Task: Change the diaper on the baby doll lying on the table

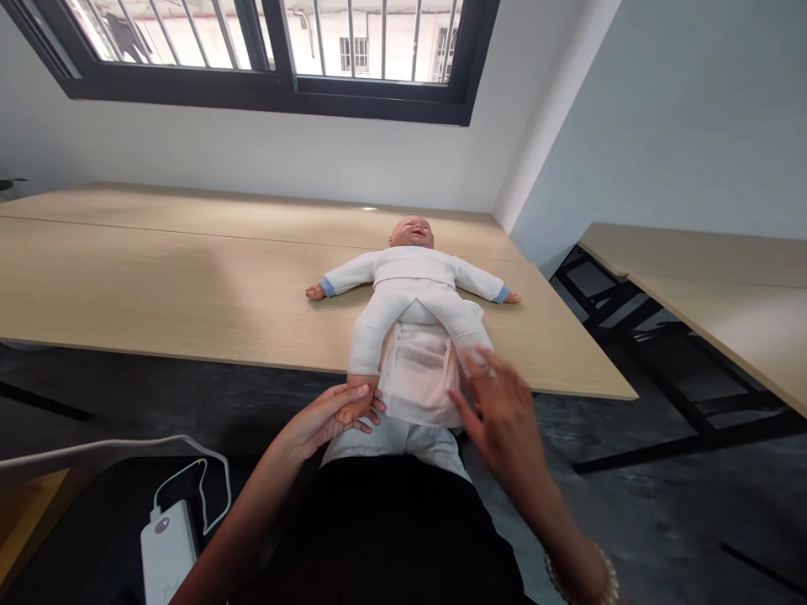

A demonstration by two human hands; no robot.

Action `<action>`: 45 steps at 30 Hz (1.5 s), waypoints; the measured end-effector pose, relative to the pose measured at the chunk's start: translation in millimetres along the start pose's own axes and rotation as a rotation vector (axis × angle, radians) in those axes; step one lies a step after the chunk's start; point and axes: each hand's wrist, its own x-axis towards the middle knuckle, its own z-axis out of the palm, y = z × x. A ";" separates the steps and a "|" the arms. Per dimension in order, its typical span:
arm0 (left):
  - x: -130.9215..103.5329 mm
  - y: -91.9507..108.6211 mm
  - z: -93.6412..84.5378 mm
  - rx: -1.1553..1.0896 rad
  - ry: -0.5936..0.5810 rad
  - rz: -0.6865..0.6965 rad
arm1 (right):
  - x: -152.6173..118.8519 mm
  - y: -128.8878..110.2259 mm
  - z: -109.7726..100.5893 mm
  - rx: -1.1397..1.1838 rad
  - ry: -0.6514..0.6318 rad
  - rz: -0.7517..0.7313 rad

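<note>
A baby doll [413, 267] in a white outfit with blue cuffs lies on its back, arms spread and legs towards me. My left hand [334, 416] is closed around the doll's bare foot [356, 409] on the left side. Between the doll's legs an unfolded diaper [419, 370] stretches from under its bottom over the table edge. Blurred by motion, my right hand [504, 412] is at the lower end of the doll's other leg [466, 323], thumb and fingers apart. That leg's foot is hidden behind the hand.
The doll lies near the front edge of a light wooden table [157, 286], below a barred window [271, 50]. Another table [712, 269] stands at the right. At lower left, a white power bank [169, 550] with a cable [126, 444] rests on a dark surface.
</note>
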 end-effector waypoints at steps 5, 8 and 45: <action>4.4 -4.6 2.1 -0.032 0.076 -0.014 | -15.1 -39.2 26.4 -0.089 -0.060 -0.319; 4.1 -5.7 3.6 -0.038 0.075 -0.003 | -12.6 -35.0 44.2 -0.101 0.041 -0.333; 3.0 -9.5 51.6 0.829 0.650 0.742 | 218.0 82.6 102.0 0.915 -0.223 0.240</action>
